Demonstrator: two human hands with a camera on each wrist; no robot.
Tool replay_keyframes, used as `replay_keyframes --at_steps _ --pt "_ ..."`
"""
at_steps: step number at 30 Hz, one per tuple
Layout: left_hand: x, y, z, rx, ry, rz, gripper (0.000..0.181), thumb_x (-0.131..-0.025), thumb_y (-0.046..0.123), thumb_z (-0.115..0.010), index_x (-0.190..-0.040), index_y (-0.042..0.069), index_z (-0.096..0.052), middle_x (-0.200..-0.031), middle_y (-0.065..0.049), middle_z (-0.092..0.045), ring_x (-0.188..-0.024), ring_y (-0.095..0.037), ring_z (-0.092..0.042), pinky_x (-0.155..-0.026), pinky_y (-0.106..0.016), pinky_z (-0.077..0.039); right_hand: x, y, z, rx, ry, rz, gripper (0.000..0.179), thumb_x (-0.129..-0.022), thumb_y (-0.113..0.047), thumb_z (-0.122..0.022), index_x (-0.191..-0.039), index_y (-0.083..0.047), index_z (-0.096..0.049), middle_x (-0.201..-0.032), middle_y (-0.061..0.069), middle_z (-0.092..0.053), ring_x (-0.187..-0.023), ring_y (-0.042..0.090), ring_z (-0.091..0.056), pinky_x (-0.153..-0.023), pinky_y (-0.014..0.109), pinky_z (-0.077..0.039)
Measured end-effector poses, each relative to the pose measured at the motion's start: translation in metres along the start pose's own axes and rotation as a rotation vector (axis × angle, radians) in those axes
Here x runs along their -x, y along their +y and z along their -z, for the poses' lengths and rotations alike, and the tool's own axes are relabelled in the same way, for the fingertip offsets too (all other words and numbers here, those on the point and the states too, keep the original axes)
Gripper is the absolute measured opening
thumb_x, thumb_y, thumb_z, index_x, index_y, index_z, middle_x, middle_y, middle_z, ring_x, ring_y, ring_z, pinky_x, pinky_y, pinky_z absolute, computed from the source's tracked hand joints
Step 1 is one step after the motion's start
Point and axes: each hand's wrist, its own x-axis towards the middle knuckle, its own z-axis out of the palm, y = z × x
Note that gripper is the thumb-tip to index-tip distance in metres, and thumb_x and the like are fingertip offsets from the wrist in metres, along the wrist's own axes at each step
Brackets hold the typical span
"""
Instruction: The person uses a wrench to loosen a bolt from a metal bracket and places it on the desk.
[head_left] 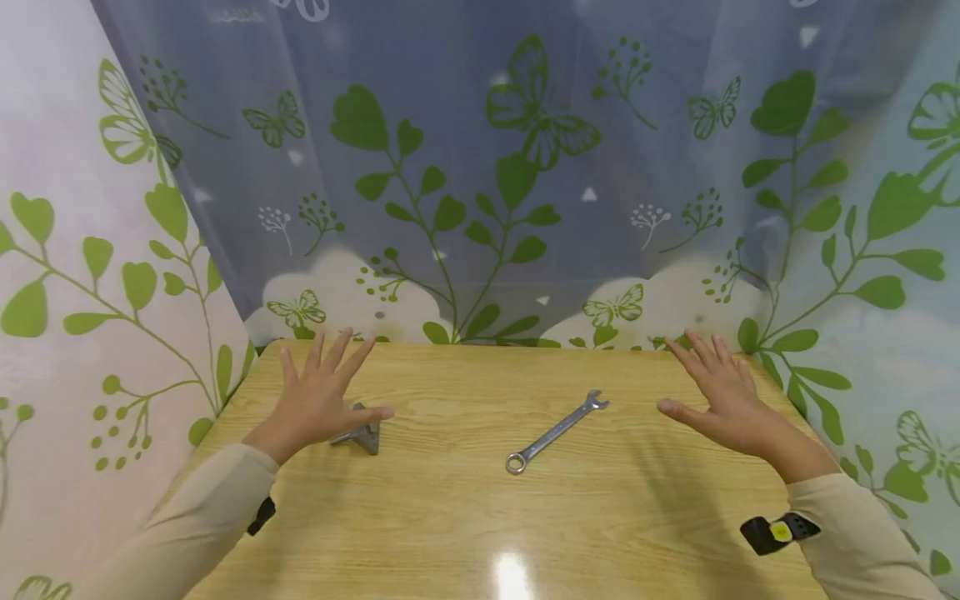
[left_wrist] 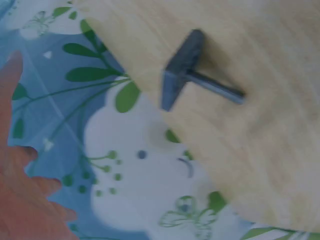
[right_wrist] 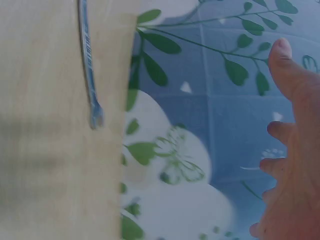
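Both hands are raised over the table with fingers spread and nothing held. My left hand point(head_left: 318, 404) is above a grey metal piece, partly hidden behind the thumb in the head view. In the left wrist view this T-shaped metal piece point(left_wrist: 181, 70) shows a flat, tapered head with a rod, threaded in look, standing out from its middle. A silver combination wrench point(head_left: 555, 433) lies diagonally between the hands, its ring end nearer me and its open jaw pointing away to the right. Right of the wrench hovers my right hand point(head_left: 723, 408).
The wood-grain table point(head_left: 435, 517) ends at a hanging curtain point(head_left: 465, 167) printed with leaves and butterflies, and similar patterned cloth flanks it left and right. Each wrist carries a black strap, the right strap point(head_left: 780, 532) with a yellow patch.
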Motion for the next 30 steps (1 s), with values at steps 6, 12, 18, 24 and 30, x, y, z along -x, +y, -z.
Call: replay_keyframes --at_steps 6,12,18,24,30 --pt "0.004 -0.023 -0.026 0.101 -0.011 -0.025 0.106 -0.073 0.065 -0.071 -0.154 0.018 -0.02 -0.159 -0.02 -0.01 -0.142 -0.048 0.009 -0.101 -0.079 0.012 -0.005 -0.003 -0.038 -0.089 -0.014 -0.004 0.081 -0.093 -0.039 -0.061 -0.155 -0.014 -0.014 -0.158 0.024 -0.002 -0.141 0.05 0.011 -0.1 0.081 0.002" --pt "0.008 -0.042 -0.053 0.221 -0.056 -0.02 0.111 -0.071 0.05 -0.08 -0.153 0.006 -0.019 -0.156 -0.026 -0.015 -0.142 -0.049 -0.006 -0.11 -0.072 -0.004 -0.01 -0.008 -0.089 -0.206 -0.035 -0.074 0.088 -0.089 -0.041 -0.066 -0.153 -0.007 -0.016 -0.157 0.026 -0.004 -0.141 0.051 0.009 -0.1 0.081 -0.002" --pt "0.011 -0.055 -0.077 0.329 -0.081 0.004 0.113 -0.071 0.046 -0.081 -0.152 0.003 -0.017 -0.155 -0.026 -0.017 -0.142 -0.047 -0.013 -0.112 -0.068 -0.014 -0.018 -0.019 -0.138 -0.383 -0.035 -0.211 0.094 -0.088 -0.041 -0.068 -0.153 -0.006 -0.011 -0.157 0.026 -0.002 -0.141 0.051 0.006 -0.105 0.077 -0.01" --pt "0.014 -0.056 -0.092 0.383 -0.076 0.018 0.106 -0.071 0.035 -0.084 -0.15 0.0 -0.023 -0.151 -0.029 -0.026 -0.137 -0.049 -0.024 -0.106 -0.067 -0.03 -0.027 -0.034 -0.175 -0.559 0.043 -0.432 0.09 -0.089 -0.036 -0.068 -0.151 0.001 -0.014 -0.155 0.028 -0.015 -0.14 0.048 -0.017 -0.112 0.063 -0.023" --pt "0.015 -0.053 -0.097 0.391 -0.069 0.039 0.096 -0.073 0.027 -0.083 -0.147 -0.001 -0.03 -0.148 -0.032 -0.029 -0.132 -0.05 -0.033 -0.102 -0.064 -0.037 -0.041 -0.051 -0.197 -0.696 0.226 -0.541 0.071 -0.09 -0.023 -0.068 -0.143 0.009 -0.032 -0.143 0.032 -0.037 -0.132 0.048 -0.037 -0.108 0.055 -0.037"
